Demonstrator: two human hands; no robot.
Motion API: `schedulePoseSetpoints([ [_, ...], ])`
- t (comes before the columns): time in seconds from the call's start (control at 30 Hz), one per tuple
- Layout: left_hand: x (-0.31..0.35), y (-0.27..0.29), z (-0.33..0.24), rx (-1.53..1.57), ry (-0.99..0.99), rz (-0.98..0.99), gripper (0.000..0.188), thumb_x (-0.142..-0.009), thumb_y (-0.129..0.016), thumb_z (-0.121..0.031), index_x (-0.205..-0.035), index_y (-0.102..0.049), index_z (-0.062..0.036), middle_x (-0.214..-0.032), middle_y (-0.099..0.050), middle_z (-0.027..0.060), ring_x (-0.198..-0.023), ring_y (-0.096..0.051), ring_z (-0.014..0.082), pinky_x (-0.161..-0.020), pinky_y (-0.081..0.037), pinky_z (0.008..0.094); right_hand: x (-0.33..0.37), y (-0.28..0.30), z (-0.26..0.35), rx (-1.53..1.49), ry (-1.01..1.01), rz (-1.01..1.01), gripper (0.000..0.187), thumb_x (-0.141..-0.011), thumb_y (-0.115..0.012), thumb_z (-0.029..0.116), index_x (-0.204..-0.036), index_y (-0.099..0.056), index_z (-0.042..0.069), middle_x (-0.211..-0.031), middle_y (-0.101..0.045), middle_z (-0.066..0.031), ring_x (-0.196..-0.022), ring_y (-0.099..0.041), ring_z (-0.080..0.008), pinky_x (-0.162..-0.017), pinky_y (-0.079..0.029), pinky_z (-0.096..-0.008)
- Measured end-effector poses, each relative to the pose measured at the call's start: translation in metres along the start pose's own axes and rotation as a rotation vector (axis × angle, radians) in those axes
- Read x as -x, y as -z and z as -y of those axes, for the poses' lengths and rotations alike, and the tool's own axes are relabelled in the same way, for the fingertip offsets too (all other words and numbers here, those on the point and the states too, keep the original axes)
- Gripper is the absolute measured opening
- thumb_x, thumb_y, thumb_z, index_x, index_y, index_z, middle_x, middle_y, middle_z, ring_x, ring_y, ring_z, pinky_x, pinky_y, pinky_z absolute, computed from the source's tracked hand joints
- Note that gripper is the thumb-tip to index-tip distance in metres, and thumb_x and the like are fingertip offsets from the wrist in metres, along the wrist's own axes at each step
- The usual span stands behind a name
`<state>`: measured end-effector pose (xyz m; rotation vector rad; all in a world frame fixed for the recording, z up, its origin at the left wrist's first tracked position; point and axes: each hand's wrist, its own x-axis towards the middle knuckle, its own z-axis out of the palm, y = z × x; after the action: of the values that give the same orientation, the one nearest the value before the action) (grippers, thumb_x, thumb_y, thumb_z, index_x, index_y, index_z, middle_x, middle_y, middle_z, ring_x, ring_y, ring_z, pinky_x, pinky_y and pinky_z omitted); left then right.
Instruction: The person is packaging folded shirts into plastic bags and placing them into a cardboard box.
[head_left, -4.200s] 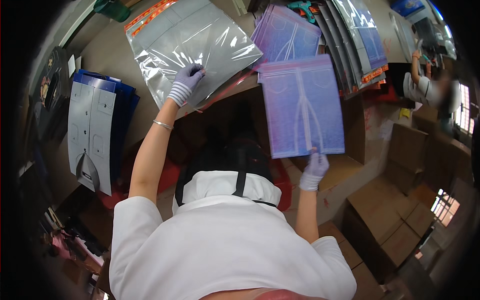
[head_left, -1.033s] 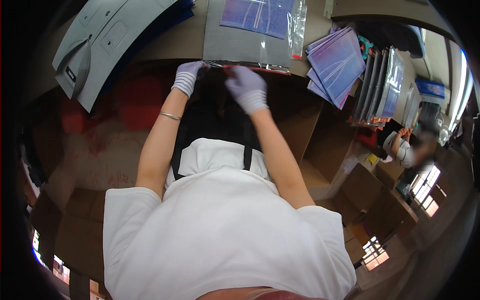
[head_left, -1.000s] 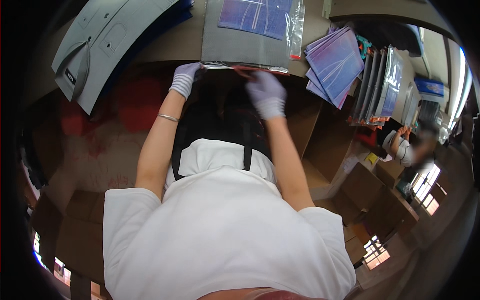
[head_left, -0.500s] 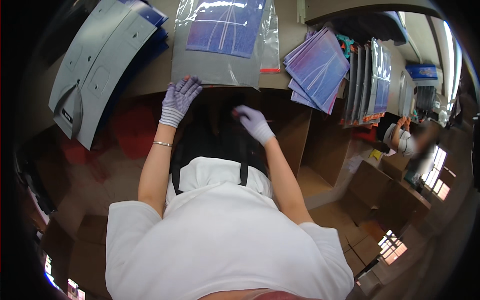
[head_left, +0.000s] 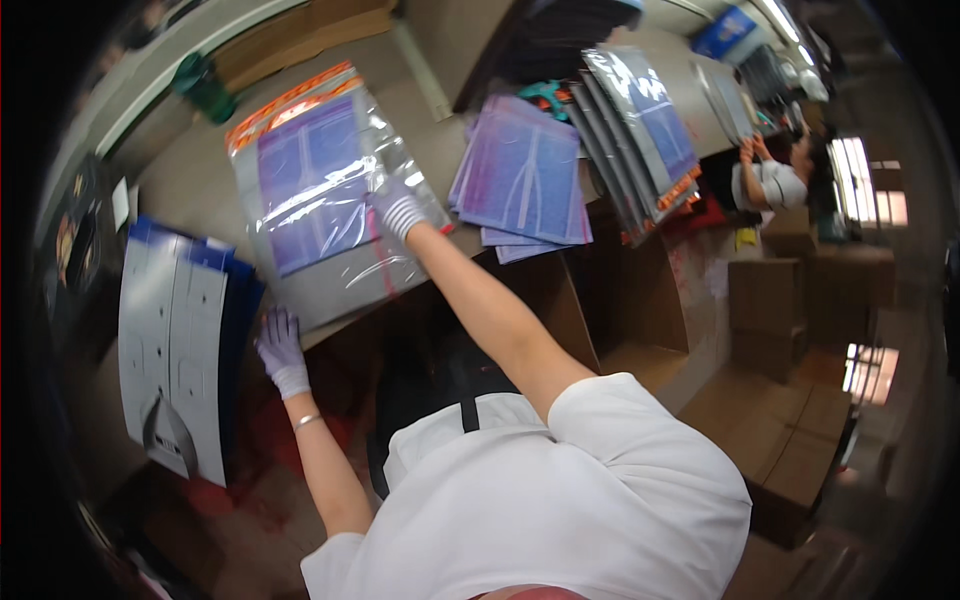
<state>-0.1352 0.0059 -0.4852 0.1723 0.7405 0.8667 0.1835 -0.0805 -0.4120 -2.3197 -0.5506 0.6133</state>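
A clear plastic sleeve (head_left: 420, 190) with an orange-and-white printed top lies on the worktable, a blue-violet printed sheet (head_left: 310, 190) and a grey panel (head_left: 345, 285) showing through it. My right hand (head_left: 398, 205), in a pale purple glove, is over the sleeve's right part; its fingers are blurred. My left hand (head_left: 282, 350), gloved alike, is open by the table's front edge, fingers stretched toward the grey panel's lower left corner. To its left is a stack of light grey folded panels (head_left: 170, 330) with blue undersides and a grey handle (head_left: 170, 435).
Fanned blue-violet sheets (head_left: 525, 170) lie right of the sleeve, then several upright grey packs (head_left: 640, 130). A green bottle (head_left: 203, 88) stands at the back. Cardboard boxes (head_left: 790, 420) are at right. Another person (head_left: 775, 180) works farther along the table.
The view has swung left. My right hand has gone from in front of the table onto the plastic sleeve. My left hand has shifted toward the grey panel stack.
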Motion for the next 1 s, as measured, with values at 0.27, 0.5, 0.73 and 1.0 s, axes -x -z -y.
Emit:
schedulePoseSetpoints([
  [0.27,0.004,0.011,-0.027,-0.1,0.015,-0.034,0.056,-0.094,-0.019,-0.042,-0.131,-0.03,-0.0018,-0.139,-0.027,0.0206,-0.129,-0.026,0.0335,-0.106,-0.024,0.0465,0.152,0.352,0.0,0.081,0.205,-0.129,0.025,-0.081,-0.059,0.01,-0.104,-0.06,0.001,-0.094,-0.063,-0.009,-0.086,-0.058,-0.0134,-0.077,-0.045,-0.0246],
  [0.5,0.009,0.034,-0.031,-0.379,-0.019,0.366,0.042,-0.093,-0.027,-0.026,-0.124,-0.035,0.001,-0.128,-0.04,0.02,-0.119,-0.038,0.0317,-0.101,-0.031,0.0406,0.127,0.541,-0.097,0.947,0.163,-0.649,0.031,-0.086,-0.05,0.019,-0.114,-0.056,0.008,-0.103,-0.06,-0.017,-0.091,-0.059,-0.031,-0.078,-0.046,-0.0356],
  [0.73,0.075,-0.076,-0.038,-1.701,-0.889,-0.022,0.017,-0.075,-0.058,-0.005,-0.092,-0.061,-0.0034,-0.082,-0.062,0.0089,-0.078,-0.059,0.0229,-0.068,-0.047,0.0306,-0.071,0.434,-0.262,0.431,-0.456,-0.582,0.032,-0.085,-0.054,0.028,-0.112,-0.057,0.012,-0.089,-0.062,-0.02,-0.073,-0.054,-0.0279,-0.07,-0.043,-0.038],
  [1.0,0.086,-0.091,-0.15,-2.614,-0.931,-0.442,0.048,-0.067,-0.067,-0.026,-0.112,-0.055,-0.0129,-0.132,-0.04,0.0047,-0.129,-0.026,0.0273,-0.105,-0.012,0.0534,-0.05,0.365,-0.199,0.846,0.145,-0.428,0.045,-0.076,-0.057,0.01,-0.12,-0.05,0.007,-0.112,-0.056,-0.017,-0.102,-0.053,-0.0333,-0.089,-0.041,-0.0383],
])
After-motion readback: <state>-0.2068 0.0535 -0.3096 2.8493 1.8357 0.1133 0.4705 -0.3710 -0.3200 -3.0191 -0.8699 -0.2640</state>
